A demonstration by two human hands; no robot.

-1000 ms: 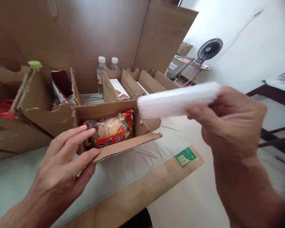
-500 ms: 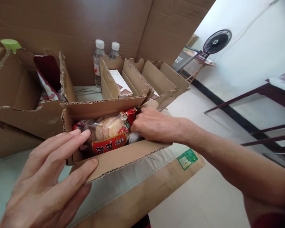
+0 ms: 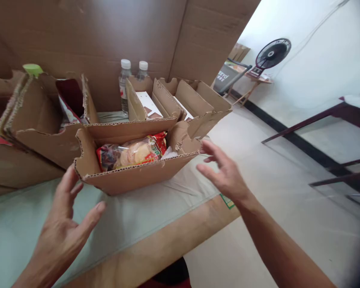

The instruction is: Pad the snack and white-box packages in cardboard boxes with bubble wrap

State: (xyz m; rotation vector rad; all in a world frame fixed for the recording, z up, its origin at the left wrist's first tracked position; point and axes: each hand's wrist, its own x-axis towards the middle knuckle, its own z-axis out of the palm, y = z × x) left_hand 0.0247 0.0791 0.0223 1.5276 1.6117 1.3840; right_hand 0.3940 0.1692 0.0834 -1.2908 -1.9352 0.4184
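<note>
As a cardboard box [image 3: 144, 177] runs lengthwise, roughly parallel to the table's front edge [image 3: 168, 238], left hand [image 3: 61, 226] and right hand [image 3: 230, 178] spread wide beside its ends.

The left grip [image 3: 61, 222] and right grip [image 3: 228, 178] are bare and slender-fingered, the forearms [image 3: 279, 240] bare too.

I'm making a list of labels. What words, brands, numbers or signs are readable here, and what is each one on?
"EYO": on the gray panel near the fan; the start of the word and the marks below are unclear.
Snack bag: printed, but too blurred and partly hidden to read.
Green label: too small, partly covered.
Left bottle: red-marked label, unreadable.
</note>
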